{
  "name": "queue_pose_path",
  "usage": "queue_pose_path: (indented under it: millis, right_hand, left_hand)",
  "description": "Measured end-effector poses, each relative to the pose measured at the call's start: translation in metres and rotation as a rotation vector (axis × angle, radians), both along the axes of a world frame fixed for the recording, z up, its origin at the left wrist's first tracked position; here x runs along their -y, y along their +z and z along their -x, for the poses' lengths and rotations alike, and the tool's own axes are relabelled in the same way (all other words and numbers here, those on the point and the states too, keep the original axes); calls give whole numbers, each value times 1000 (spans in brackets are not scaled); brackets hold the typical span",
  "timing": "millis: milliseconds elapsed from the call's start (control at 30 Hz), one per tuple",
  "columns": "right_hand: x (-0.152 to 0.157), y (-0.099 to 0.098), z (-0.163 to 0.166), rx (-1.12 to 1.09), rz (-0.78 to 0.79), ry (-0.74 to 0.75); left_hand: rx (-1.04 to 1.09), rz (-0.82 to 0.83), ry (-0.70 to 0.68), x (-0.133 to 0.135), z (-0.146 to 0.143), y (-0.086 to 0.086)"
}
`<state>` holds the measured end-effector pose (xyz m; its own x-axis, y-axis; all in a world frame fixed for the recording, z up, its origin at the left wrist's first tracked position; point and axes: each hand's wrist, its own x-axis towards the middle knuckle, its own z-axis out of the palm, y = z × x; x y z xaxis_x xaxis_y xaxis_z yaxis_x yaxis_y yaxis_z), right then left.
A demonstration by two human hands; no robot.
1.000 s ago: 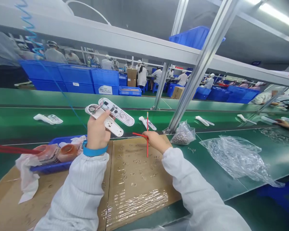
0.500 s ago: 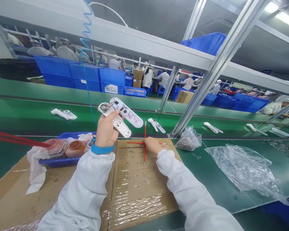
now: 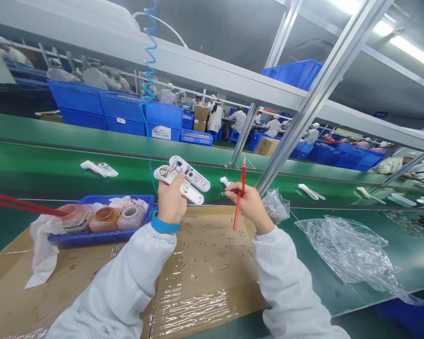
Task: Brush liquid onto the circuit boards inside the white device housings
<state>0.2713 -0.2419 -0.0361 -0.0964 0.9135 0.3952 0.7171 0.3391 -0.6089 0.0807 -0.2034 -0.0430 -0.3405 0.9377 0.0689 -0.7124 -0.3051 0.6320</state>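
Note:
My left hand (image 3: 172, 201) is closed round two opened white device shells (image 3: 183, 178), held up above the bench with their circuit boards showing. My right hand (image 3: 250, 204) grips a red stick-like tool (image 3: 239, 196), and its fingertips pinch a tiny metal piece (image 3: 224, 193) close to the shells. Below both hands lies a cardboard sheet covered in clear tape (image 3: 201, 273), strewn with several small metal clips.
A blue tray (image 3: 102, 235) with small tubs and white cloth sits at the left. A bag of metal parts (image 3: 277, 205) and loose clear plastic (image 3: 349, 249) lie at the right. White devices (image 3: 98, 168) ride the green conveyor (image 3: 38, 165). Other workers stand far behind.
My right hand lifted off the cardboard with the red tool and came up toward the shells. My left hand lowered the shells slightly.

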Motion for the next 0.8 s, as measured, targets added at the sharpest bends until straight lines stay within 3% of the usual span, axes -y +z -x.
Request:
queue_pose_path:
  millis: [133,267,500,800]
  right_hand:
    - [11,7,33,-216,54,76]
    - [9,6,51,-232,132,75]
    - [2,2,58,-200,151,35]
    - [-4,-7,66,-279,51,-1]
  left_hand:
    - [25,-9,43,7,-13,-6]
    - [73,-91,128,10,-19,-9]
    - [50,-124,202,13,-22,-11]
    - [-73,-78,198,13,-18,-11]
